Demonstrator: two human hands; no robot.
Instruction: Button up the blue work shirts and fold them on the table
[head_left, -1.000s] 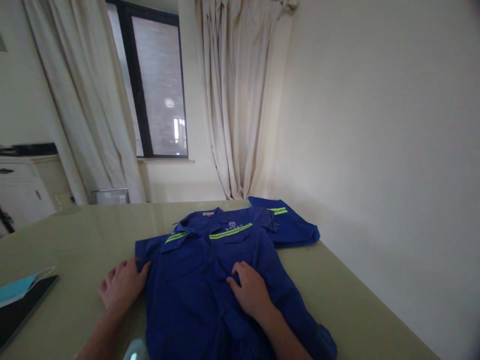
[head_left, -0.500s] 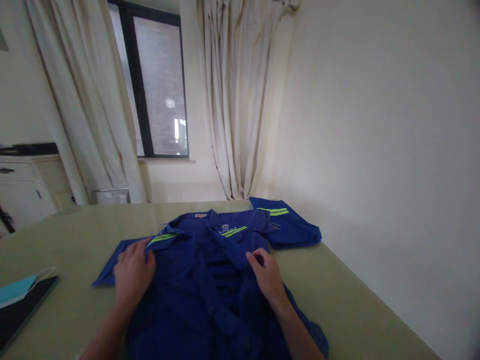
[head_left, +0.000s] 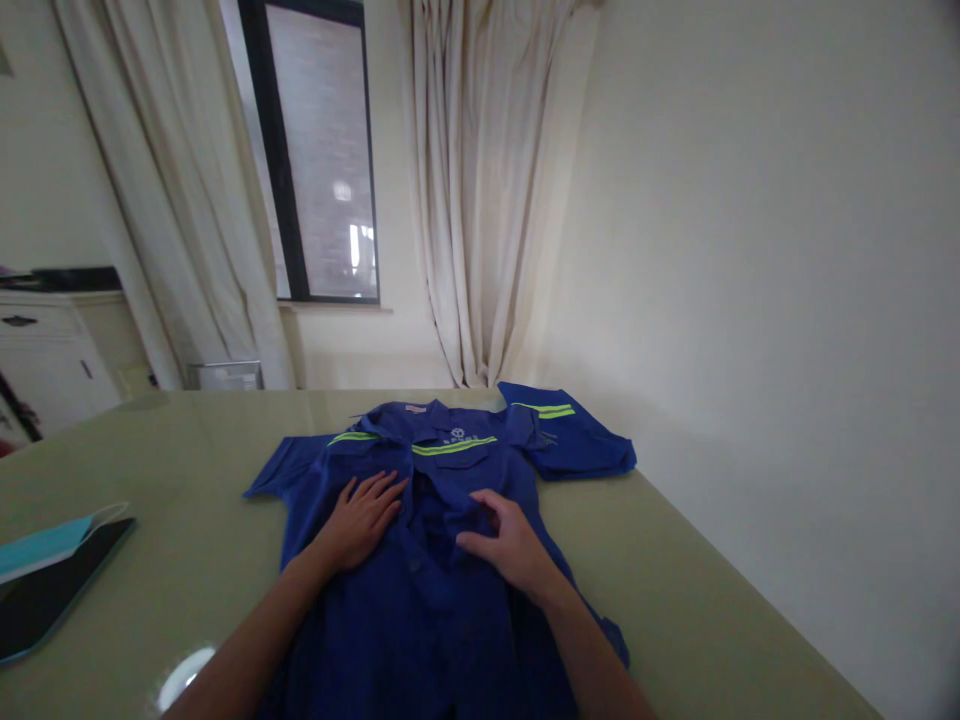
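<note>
A blue short-sleeved shirt [head_left: 457,640] with yellow-green stripes lies on the green table [head_left: 195,450], its collar toward the window and its front partly parted in the middle. My left hand [head_left: 364,520] rests flat on the left side of the chest, fingers spread. On the other side of the opening, my right hand [head_left: 506,545] has its thumb and forefinger apart at the shirt's front edge; whether any cloth is between them is unclear. Another folded blue garment [head_left: 577,440] with matching stripes lies partly behind the right sleeve.
At the left edge a light blue face mask [head_left: 45,545] lies on a dark flat object [head_left: 52,610]. A shiny white round spot is beside my left forearm. A wall [head_left: 787,350] borders the table's right side; curtains and a window stand behind.
My left hand has moved right, from the left shoulder area onto the chest. My right hand has shifted slightly left. The shirt's front lies flatter and its opening is narrower.
</note>
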